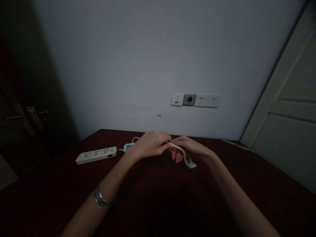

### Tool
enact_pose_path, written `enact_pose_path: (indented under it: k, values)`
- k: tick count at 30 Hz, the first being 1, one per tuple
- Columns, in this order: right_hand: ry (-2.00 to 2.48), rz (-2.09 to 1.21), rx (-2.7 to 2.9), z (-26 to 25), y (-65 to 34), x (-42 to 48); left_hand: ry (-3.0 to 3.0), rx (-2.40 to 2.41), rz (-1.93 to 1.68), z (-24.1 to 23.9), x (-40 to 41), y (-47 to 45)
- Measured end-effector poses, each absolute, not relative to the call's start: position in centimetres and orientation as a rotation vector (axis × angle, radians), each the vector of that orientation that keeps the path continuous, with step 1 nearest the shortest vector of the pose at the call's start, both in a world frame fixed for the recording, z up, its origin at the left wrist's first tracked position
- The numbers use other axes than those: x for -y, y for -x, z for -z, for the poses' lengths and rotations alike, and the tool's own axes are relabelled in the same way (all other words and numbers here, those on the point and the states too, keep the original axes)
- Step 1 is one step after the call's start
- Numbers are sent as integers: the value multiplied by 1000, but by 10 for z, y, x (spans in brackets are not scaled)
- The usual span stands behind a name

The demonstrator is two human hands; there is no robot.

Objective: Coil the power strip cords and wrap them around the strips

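Note:
My left hand [155,144], with a silver bracelet at its wrist, pinches a white power cord [181,150] between thumb and fingers above the table. From that pinch the cord runs right, across my right hand, and ends in a plug [191,165] that hangs with its prongs down. My right hand [192,146] meets the left fingertips, its fingers curled at the cord; part of its grip is hidden. Left of both hands lies a white power strip [96,155] on the table. Partly behind my left hand is a second, blue-faced power strip [128,146].
The dark red table [158,197] reaches back to a pale wall [138,65]. Wall sockets [206,100] and a grey wall plate [189,99] sit above its far edge. A white panelled door [291,115] stands right; a dark door with a brass handle [34,117] stands left.

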State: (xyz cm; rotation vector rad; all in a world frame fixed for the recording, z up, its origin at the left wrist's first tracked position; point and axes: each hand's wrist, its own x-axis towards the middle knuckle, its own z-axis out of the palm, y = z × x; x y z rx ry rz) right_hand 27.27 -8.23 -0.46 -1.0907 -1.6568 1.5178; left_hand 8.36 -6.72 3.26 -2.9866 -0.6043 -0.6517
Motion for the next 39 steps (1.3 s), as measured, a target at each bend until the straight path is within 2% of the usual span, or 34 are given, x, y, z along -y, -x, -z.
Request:
enact_pose_path:
  k: [8, 11, 19, 26, 33, 37, 39]
  values:
    - [923, -1629, 1726, 1, -270, 88, 2977, 940, 1130, -26, 44, -79]
    - [803, -1643, 1678, 4, -270, 86, 3130, 955, 1123, -24, 42, -82]
    - [600, -1959, 1356, -2, -277, 82, 3680, 754, 1031, -21, 29, -81]
    - [794, -1787, 1192, -7, -273, 85, 3716, 822, 1499, -18, 28, -83]
    - [842, -1614, 1124, -6, -266, 82, 3505, 1124, 2086, -14, 25, -90]
    - [794, -1650, 1105, -9, -267, 83, 3507, 1086, 2219, -6, 22, -98]
    - [734, -1670, 1084, -11, -268, 84, 3693, 1042, 2135, -1, 21, -100]
